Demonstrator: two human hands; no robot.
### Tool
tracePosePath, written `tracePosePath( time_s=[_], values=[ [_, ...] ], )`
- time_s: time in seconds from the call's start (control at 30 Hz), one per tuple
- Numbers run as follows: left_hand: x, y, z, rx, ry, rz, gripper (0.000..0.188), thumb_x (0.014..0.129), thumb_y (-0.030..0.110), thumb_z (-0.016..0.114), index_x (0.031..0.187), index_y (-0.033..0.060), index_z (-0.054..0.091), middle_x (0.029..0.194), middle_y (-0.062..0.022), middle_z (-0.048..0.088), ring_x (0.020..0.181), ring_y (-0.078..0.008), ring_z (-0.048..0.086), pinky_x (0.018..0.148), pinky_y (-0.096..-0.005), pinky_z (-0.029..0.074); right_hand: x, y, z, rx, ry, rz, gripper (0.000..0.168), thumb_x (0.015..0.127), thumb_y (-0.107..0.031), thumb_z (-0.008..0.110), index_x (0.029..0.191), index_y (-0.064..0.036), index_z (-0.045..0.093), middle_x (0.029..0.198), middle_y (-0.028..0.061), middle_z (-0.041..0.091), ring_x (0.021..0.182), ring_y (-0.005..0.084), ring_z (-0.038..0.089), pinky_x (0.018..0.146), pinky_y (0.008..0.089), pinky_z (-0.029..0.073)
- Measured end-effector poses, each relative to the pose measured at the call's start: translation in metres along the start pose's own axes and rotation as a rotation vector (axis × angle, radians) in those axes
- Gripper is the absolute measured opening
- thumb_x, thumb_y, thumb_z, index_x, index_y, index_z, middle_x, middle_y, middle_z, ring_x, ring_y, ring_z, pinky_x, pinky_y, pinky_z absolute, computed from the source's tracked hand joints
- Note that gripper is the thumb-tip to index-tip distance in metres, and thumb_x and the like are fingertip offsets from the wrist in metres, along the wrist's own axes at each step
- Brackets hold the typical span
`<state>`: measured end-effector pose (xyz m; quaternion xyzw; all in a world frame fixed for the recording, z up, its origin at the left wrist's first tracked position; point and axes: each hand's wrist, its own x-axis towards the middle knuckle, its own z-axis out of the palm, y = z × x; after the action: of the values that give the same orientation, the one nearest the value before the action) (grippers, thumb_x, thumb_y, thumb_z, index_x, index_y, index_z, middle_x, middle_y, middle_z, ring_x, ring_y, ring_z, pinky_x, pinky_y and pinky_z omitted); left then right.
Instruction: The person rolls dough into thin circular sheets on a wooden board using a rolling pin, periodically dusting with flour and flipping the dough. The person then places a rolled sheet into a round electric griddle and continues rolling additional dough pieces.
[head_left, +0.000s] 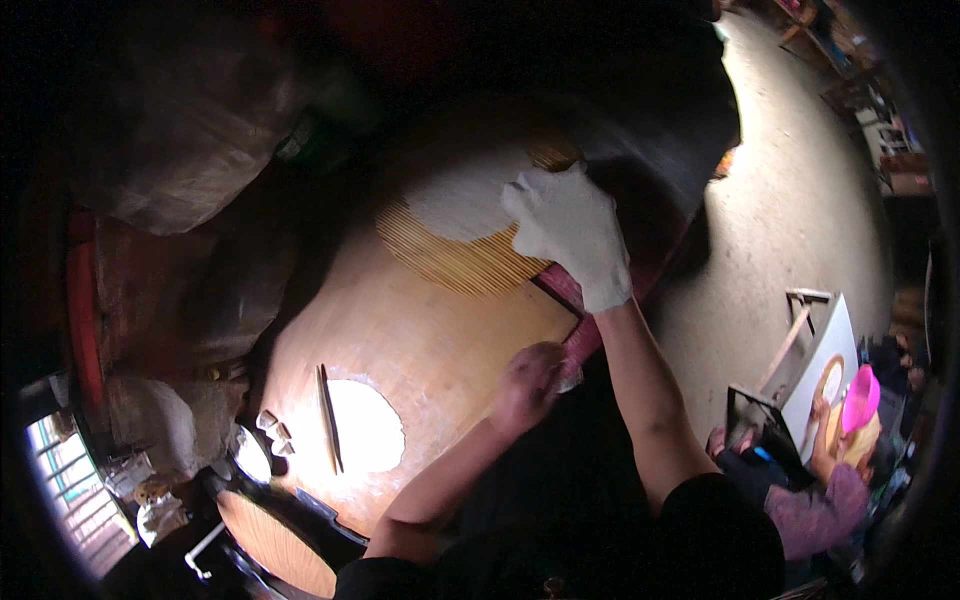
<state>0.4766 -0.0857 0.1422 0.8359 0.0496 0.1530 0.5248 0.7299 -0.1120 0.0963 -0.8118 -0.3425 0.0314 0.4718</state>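
Note:
A pale, flat dough sheet (465, 195) covers much of a round ridged board (442, 259), partly in shadow. My right hand (566, 225), in what looks like a white glove, lies over the right rim of this board. Its fingers are hard to make out, so the grip is unclear. Blurred, my left hand (529, 386) is near the wooden tabletop's (450, 352) edge with fingers curled; whether it holds anything is hidden. A brightly lit round dough sheet (367, 427) lies on the tabletop beside a slim tapered rolling pin (329, 420).
Small pale pieces (275, 433) and a white bowl (251, 454) sit at the tabletop's left edge. Another round ridged board (277, 540) is at the lower left. At right, a person (817, 502) works at a white table (821, 375) near a pink bowl (861, 397).

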Motion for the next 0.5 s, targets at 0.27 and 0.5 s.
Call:
tracePosePath(
  time_s=[0.27,0.5],
  values=[
    [-0.136,-0.007,-0.064,-0.065,-0.072,-0.538,0.017,0.099,-0.003,0.057,0.113,-0.0015,0.067,0.109,-0.0121,0.073,0.096,-0.0211,0.073,0.084,-0.0335,0.059,-0.169,-0.133,-0.147,-0.319,0.068,-0.037,0.018,0.091,-0.023,0.056,0.106,-0.014,0.058,0.110,0.0089,0.055,0.104,0.0277,0.060,0.091,0.0411,0.050],
    [-0.188,0.036,-0.048,-0.214,-0.084,-0.649,0.017,0.106,0.006,0.054,0.113,-0.0035,0.065,0.110,-0.0133,0.072,0.091,-0.0202,0.071,0.079,-0.0305,0.058,-0.352,-0.196,-0.267,-0.615,0.090,0.146,0.011,0.084,-0.022,0.062,0.093,-0.018,0.059,0.099,0.0054,0.055,0.096,0.0254,0.060,0.085,0.0415,0.051]
  ],
)
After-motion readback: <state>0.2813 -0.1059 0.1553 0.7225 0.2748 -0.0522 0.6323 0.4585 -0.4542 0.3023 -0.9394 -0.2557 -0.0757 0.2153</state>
